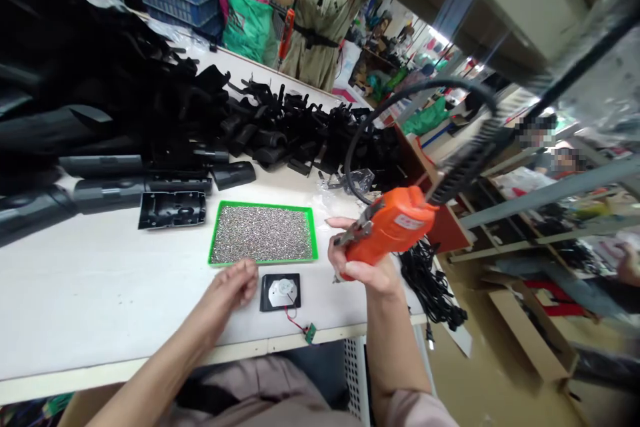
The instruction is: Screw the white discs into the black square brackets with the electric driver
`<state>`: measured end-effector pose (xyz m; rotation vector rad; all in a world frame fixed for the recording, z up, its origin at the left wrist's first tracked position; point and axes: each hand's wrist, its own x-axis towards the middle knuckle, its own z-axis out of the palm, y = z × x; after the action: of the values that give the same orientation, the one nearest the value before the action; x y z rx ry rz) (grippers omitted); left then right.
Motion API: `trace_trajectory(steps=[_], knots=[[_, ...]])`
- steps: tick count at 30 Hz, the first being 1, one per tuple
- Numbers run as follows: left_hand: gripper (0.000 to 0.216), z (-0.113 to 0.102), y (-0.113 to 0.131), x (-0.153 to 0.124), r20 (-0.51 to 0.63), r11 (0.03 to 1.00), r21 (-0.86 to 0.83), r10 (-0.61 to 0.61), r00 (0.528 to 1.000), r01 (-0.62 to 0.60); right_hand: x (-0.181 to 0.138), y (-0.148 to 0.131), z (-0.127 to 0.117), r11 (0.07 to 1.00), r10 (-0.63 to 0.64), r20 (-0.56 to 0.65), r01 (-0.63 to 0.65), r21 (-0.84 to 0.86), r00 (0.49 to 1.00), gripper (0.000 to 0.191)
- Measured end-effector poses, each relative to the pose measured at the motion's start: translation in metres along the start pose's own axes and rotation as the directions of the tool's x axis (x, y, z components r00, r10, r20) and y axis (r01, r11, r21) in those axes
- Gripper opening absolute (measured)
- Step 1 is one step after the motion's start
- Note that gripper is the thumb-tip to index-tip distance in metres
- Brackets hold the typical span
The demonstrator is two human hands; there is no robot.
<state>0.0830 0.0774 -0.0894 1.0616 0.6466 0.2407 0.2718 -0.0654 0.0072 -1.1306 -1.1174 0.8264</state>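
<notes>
My right hand [361, 265] grips an orange electric screwdriver [390, 225] above the table's right end, its black coiled cable [450, 167] rising to the upper right. My left hand [231, 285] hovers just below a green tray [263, 208] full of small silvery screws, fingers curled together as in a pinch; what they hold is too small to make out. Right beside that hand lies a small black plate with a white round part [281, 291], a red wire leading to a little green circuit board [311, 332] at the table edge.
Black plastic housings and tubes [150, 120] are heaped across the far side of the white table [100, 293], a flat black cover [171, 209] left of the tray. A bundle of black cords [430, 283] hangs off the right end. Two other people stand beyond the table.
</notes>
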Motion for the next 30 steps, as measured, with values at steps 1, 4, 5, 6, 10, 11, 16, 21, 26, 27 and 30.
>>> trace_trajectory(steps=[1,4,5,6,10,11,16,21,26,27,30], knots=[[0.039,0.005,-0.006,-0.009,0.027,0.987,-0.124,-0.095,0.995,0.098,0.002,-0.001,0.003,0.999,-0.024,-0.017,0.024,0.025,1.0,0.05],[0.045,0.016,-0.025,-0.026,0.017,0.895,-0.364,-0.271,0.962,0.258,0.006,0.005,0.015,0.995,0.018,0.042,-0.022,0.094,0.999,0.052],[0.045,0.018,-0.029,-0.028,-0.008,0.867,-0.413,-0.308,0.951,0.277,0.006,0.01,0.021,0.992,0.052,0.065,-0.059,0.113,0.997,0.052],[0.043,0.019,-0.033,-0.03,-0.03,0.839,-0.457,-0.345,0.938,0.294,0.006,0.016,0.027,0.988,0.077,0.059,-0.084,0.13,0.995,0.05],[0.015,0.018,-0.039,-0.03,-0.045,0.703,-0.63,-0.457,0.888,0.33,0.004,0.041,0.061,0.974,-0.019,-0.19,0.061,0.218,0.982,0.042],[0.009,0.018,-0.039,-0.03,-0.033,0.666,-0.67,-0.468,0.883,0.328,0.003,0.045,0.071,0.963,-0.067,-0.244,0.127,0.239,0.967,0.042],[0.011,0.023,-0.041,-0.029,0.031,0.531,-0.78,-0.494,0.869,0.33,-0.001,0.057,0.104,0.924,-0.215,-0.365,0.31,0.225,0.906,0.045],[0.011,0.03,-0.04,-0.028,0.023,0.505,-0.799,-0.517,0.855,0.327,-0.006,0.064,0.108,0.928,-0.246,-0.334,0.321,0.191,0.91,0.043],[0.012,0.034,-0.036,-0.028,0.027,0.492,-0.8,-0.544,0.839,0.344,-0.008,0.062,0.107,0.933,-0.235,-0.337,0.309,0.184,0.912,0.043],[0.012,0.035,-0.036,-0.028,0.028,0.49,-0.801,-0.544,0.839,0.345,-0.008,0.061,0.107,0.936,-0.235,-0.339,0.306,0.173,0.911,0.043],[0.012,0.037,-0.035,-0.028,0.031,0.486,-0.803,-0.542,0.84,0.344,-0.008,0.061,0.106,0.936,-0.24,-0.334,0.308,0.168,0.912,0.042]])
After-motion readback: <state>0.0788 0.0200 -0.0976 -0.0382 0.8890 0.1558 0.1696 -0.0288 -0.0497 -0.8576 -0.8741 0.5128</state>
